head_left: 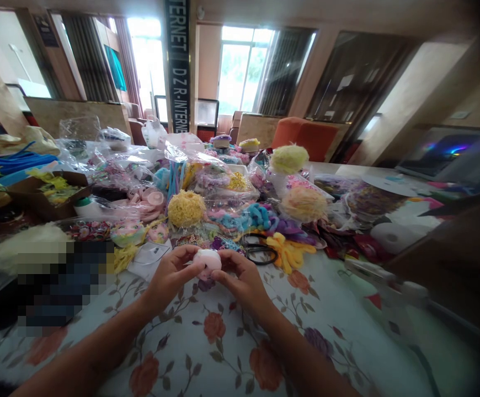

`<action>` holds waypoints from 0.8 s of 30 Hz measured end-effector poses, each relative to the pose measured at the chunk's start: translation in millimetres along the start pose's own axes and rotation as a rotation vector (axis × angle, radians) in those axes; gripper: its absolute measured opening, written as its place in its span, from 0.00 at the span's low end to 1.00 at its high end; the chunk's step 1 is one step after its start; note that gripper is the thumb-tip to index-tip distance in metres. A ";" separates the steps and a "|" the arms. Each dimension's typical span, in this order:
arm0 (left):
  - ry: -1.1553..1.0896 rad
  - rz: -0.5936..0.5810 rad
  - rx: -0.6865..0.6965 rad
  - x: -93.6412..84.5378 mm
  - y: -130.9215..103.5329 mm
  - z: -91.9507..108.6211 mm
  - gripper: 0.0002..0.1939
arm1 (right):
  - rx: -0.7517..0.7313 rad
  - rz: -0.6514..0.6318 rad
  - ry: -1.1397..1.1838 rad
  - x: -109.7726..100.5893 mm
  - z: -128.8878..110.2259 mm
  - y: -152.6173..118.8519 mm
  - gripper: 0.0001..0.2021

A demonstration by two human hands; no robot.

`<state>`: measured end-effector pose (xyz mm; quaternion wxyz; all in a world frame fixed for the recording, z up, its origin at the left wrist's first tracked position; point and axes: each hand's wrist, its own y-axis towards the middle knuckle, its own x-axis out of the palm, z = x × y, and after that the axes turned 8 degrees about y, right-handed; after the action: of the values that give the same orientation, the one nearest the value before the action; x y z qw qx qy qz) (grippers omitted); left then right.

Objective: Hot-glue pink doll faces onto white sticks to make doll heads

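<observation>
A small pale pink, rounded piece, which looks like a doll's head, is held between both hands above the flowered tablecloth. My left hand grips its left side, with the thumb across the front. On the right side, my right hand closes on it with thumb and fingers. Just beyond the hands lie bags of small beads and a fluffy yellow ball. A white paper packet rests left of my left hand, and black cord loops lie right of my right hand.
Yellow fuzzy strips, blue fuzzy strips and doll faces lie across the middle. A glue gun is at the right. An open cardboard box stands at the left, and an orange chair is behind the table.
</observation>
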<state>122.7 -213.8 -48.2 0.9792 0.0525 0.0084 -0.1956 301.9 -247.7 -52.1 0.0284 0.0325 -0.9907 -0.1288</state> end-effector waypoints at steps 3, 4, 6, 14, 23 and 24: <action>-0.015 -0.019 -0.018 0.5 0.7 -1.4 0.15 | -0.007 0.011 -0.015 -2.3 1.1 -0.3 0.12; -0.016 -0.025 -0.025 0.8 0.9 -2.0 0.16 | 0.000 0.013 -0.012 -2.8 1.2 -0.4 0.12; -0.034 -0.038 -0.046 1.3 1.5 -3.0 0.16 | 0.018 0.022 -0.001 -3.3 1.2 -0.5 0.12; -0.242 -0.114 -0.125 1.7 2.8 -9.6 0.16 | 0.099 0.069 0.058 -3.4 5.2 1.0 0.15; -0.441 -0.100 -0.231 5.6 2.7 -11.2 0.15 | 0.173 0.095 0.061 -4.6 13.6 2.6 0.18; -0.455 -0.110 -0.234 5.4 2.6 -10.6 0.15 | 0.186 0.096 0.089 -4.7 13.2 2.8 0.19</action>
<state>128.7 -212.3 -58.7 0.9432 -0.1071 -0.1866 -0.2531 305.6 -241.3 -64.4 0.0756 -0.0068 -0.9966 -0.0331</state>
